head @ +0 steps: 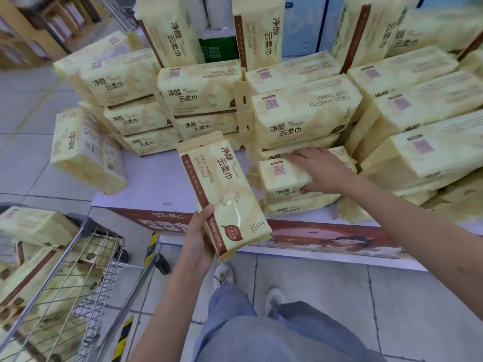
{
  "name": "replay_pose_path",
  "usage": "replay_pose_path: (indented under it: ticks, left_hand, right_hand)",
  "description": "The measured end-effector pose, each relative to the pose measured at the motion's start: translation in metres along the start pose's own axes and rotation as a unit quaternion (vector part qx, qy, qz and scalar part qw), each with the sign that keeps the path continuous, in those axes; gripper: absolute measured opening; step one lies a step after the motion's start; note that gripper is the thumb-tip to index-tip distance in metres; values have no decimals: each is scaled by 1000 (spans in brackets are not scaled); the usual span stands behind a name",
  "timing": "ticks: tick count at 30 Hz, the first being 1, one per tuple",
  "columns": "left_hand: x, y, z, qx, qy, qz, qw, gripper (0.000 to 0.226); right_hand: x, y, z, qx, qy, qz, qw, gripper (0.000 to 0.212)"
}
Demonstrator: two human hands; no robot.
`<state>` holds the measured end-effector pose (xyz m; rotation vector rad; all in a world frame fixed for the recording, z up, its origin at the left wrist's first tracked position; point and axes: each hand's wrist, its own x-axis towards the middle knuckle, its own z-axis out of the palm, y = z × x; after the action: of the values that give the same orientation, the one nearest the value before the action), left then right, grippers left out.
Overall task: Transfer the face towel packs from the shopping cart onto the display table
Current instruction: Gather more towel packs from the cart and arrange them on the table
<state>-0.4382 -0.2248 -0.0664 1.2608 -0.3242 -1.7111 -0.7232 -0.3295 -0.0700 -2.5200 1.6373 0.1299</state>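
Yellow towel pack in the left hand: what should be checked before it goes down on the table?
Left hand grips yellow plastic face towel pack by its lower end: ok.
Bare patch of white display table ahead: ok.
Right hand holds top pack of low front stack: ok.
Leaning pack hangs past table's left edge: not ok.
Wire shopping cart beside the path: ok.

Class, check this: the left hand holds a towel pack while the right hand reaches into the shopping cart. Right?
No. Head view: the right hand grips a stacked pack on the display table; the left hand holds a towel pack.
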Motion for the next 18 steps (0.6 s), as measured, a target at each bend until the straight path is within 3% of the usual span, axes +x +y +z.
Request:
replay_pose_path:
  ticks: [4,7,9,11,13,16,18]
  left_hand:
    - [-2,-2,7,-28,-20,0,999,45]
    - [-5,-1,14,-32,-21,3,999,51]
    - [-6,1,19,-32,-27,12,999,56]
    - [-8,6,27,-19,-39,31,999,54]
    - [-11,13,38,0,-59,52,997,55]
    - [-12,25,60,9,-98,100,990,72]
    - [-12,34,76,-3,-119,146,982,87]
  right_hand:
    - [-4,-5,-3,-12,-2,15,1000,105]
    - [-10,-13,-5,-17,5,41,999,104]
    - [-17,-20,-9,23,41,64,997,101]
    - [-26,-30,-19,144,100,105,979,89]
    - [-35,-43,-33,360,137,174,906,67]
    - [-45,-56,-58,650,98,257,709,35]
    - [-50,-58,-69,756,44,258,599,45]
